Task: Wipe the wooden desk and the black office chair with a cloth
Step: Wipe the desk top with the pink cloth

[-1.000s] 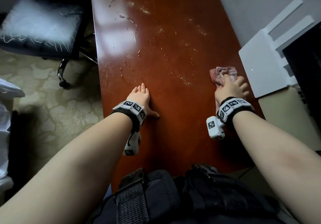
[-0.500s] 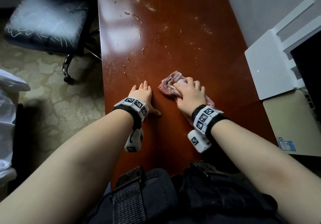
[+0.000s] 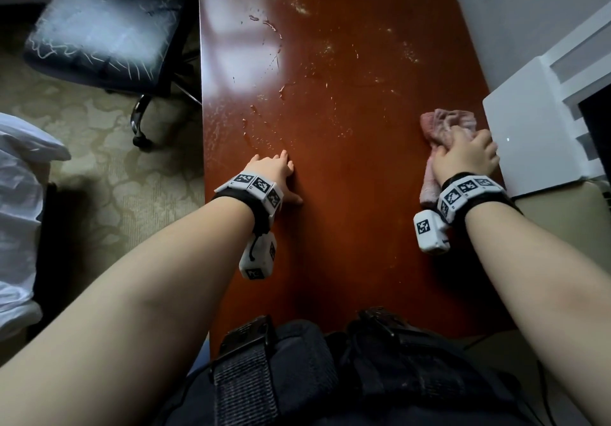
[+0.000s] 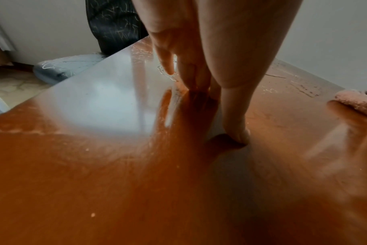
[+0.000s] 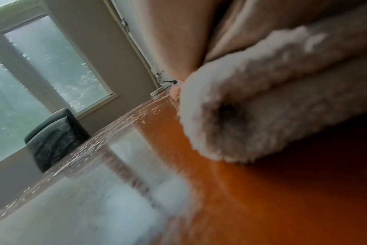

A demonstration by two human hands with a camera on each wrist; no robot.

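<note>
The reddish wooden desk [image 3: 347, 234] runs away from me, with drops and streaks of wet dirt on its far half. My right hand [image 3: 464, 158] presses a bunched pink cloth [image 3: 443, 124] onto the desk near its right edge, fingers curled over the cloth. In the right wrist view the cloth [image 5: 262, 106] shows as a thick fuzzy roll under the palm. My left hand [image 3: 274, 174] lies flat on the desk near the left edge, fingers straight; the left wrist view has those fingers [image 4: 191, 69] pressed on the glossy top. The black office chair [image 3: 109, 35], its seat scratched, stands left of the desk.
A white flat device [image 3: 532, 148] lies at the desk's right edge, close to my right hand. A dark bag [image 3: 330, 379] sits at the near end of the desk. Patterned carpet [image 3: 99, 161] lies to the left, with white bedding [image 3: 16, 220] at the far left.
My right hand has swept the cloth from the middle of the desk, beside the left hand, back to the right edge. The left hand has stayed flat in place.
</note>
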